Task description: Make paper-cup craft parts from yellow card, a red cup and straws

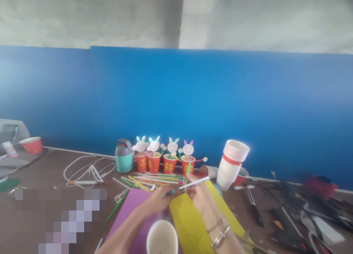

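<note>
My left hand (162, 196) is closed in a pinch near the blue end of a slim white stick (200, 180). The stick slants up to the right, crossing in front of the fingers of my right hand (198, 195). That hand is also closed, and a narrow green strip (188, 169) stands up from its fingertips. Exact finger contact is blurred. Beneath the hands lie a purple sheet (124, 217) and a yellow sheet (187, 221). Close to me, between my forearms, stands a white paper cup (162, 237).
Behind the hands are several red cups (169, 165) with rabbit-faced figures and a pile of coloured strips (154, 178). A teal container (124, 160) stands left, near a white cable (82, 162). Rightward are stacked paper cups (233, 162), a black-handled knife (255, 208) and cluttered tools.
</note>
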Action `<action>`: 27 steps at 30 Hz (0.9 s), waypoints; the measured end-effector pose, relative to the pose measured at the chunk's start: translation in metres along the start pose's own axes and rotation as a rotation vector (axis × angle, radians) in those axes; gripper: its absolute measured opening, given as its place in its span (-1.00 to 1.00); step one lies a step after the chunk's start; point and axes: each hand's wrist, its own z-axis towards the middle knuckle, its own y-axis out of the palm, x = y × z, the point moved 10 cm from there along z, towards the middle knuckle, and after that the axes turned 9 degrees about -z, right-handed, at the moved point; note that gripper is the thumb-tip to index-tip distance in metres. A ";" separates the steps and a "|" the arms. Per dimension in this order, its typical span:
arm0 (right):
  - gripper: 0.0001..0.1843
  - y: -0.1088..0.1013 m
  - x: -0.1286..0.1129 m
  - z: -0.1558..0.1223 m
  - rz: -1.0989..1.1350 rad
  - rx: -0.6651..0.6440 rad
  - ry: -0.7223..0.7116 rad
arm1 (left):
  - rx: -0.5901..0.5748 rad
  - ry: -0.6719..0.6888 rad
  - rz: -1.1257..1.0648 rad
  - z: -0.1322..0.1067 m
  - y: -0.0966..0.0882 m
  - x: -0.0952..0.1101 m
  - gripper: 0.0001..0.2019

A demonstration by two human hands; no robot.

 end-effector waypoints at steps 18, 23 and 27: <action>-0.62 -0.009 -0.065 -0.016 -0.185 -0.035 -0.266 | 0.242 0.031 0.367 0.000 -0.052 0.010 -0.66; -0.59 -0.017 -0.075 -0.018 -0.303 0.056 -0.279 | 0.224 -0.060 0.639 -0.006 -0.056 0.002 -0.65; -0.55 -0.017 -0.080 -0.021 -0.399 0.076 -0.284 | 0.353 -0.126 0.742 -0.010 -0.076 0.000 -0.74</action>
